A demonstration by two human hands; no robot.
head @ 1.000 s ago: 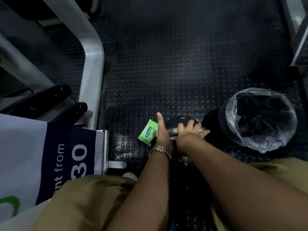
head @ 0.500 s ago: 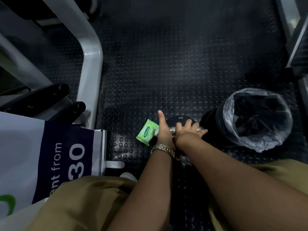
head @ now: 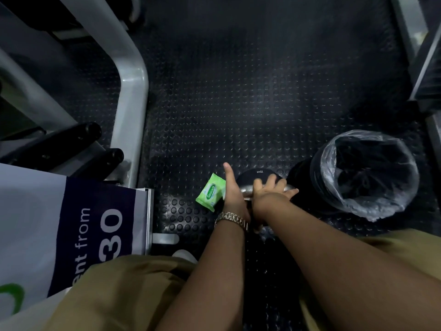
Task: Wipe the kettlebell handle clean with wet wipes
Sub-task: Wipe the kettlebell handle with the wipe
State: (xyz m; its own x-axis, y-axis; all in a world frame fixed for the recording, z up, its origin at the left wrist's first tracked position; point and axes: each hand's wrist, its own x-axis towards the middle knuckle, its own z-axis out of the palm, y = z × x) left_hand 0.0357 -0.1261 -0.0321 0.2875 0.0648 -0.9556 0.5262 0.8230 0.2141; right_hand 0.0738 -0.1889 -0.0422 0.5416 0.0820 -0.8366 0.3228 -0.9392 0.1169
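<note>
Studded rubber floor (head: 238, 103); right hand (head: 269, 197) seemingly presses handle (head: 247, 189).

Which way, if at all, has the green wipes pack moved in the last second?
No. The green wipes pack lies on the floor at the same gap from the near corner of the sign as before; only the camera shifted slightly.

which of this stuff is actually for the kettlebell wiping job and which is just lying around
For the job: kettlebell, green wipes pack, left hand and right hand on its handle.

Lying about: lined bin (unused for now), printed sign, grey machine frame.
</note>
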